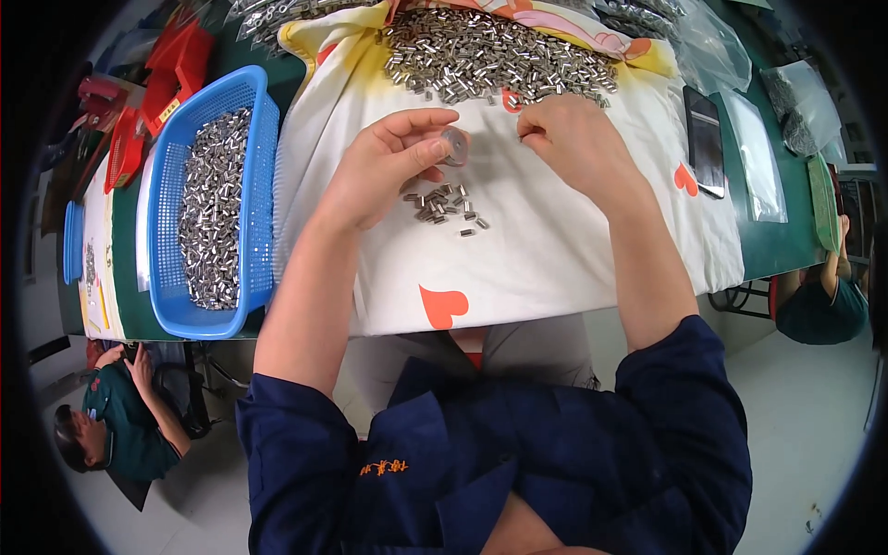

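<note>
The left hand (393,166) is half closed: its thumb and fingers hold a round grey metal piece (454,147), of which the flat end is turned toward the right. The right hand (581,139) is bent, with the thumb and the fingertips brought close together; I cannot tell if something small is between them. This hand is just below the big heap of metal pins (490,55), and well apart from the round piece.

Below the left hand, a small group of pins (439,205) lies loose on the white cloth (555,264), which has red hearts. The big heap lies on the same cloth, at its far part, where there are yellow areas.

To the left of the cloth stands a blue basket (261,199) with many similar pins inside. Behind it are red trays (176,69). On the right side, a dark phone (705,139) lies beside a clear plastic bag (757,162), near the green table (760,248).
</note>
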Available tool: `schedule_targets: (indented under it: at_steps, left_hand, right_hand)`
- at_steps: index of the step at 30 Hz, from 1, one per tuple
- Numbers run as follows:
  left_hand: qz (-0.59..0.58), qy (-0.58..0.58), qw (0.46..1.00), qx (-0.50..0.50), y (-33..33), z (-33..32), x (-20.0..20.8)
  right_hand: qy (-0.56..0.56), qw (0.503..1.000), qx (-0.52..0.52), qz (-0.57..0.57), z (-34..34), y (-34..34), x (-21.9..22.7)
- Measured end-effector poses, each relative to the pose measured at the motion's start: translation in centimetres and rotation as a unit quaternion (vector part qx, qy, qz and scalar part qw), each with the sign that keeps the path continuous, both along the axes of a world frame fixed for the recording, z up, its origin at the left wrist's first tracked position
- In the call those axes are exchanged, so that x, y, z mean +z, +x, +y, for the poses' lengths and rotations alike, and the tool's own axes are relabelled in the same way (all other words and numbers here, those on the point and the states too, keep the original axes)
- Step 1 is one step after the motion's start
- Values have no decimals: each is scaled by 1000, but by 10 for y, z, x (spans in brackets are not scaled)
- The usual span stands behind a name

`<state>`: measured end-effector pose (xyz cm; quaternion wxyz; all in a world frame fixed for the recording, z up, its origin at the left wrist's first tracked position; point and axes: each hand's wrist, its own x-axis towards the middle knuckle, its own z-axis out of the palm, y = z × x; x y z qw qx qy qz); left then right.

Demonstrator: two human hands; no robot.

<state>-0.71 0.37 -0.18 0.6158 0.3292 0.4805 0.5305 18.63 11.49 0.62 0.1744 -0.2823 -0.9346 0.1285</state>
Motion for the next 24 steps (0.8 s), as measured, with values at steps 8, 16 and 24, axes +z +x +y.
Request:
schedule_targets:
  at_steps: [8, 16, 24]
  left_hand:
    - [14, 6, 1000, -7, 0, -1, -3]
    - [67, 19, 998, -8, 6, 0, -4]
    - [88, 26, 995, 27, 10, 0, -5]
  right_hand:
    - [-293, 939, 36, 174, -27, -17, 15]
    - [-138, 976, 54, 159, -35, -23, 8]
    - [108, 968, 93, 204, -38, -32, -7]
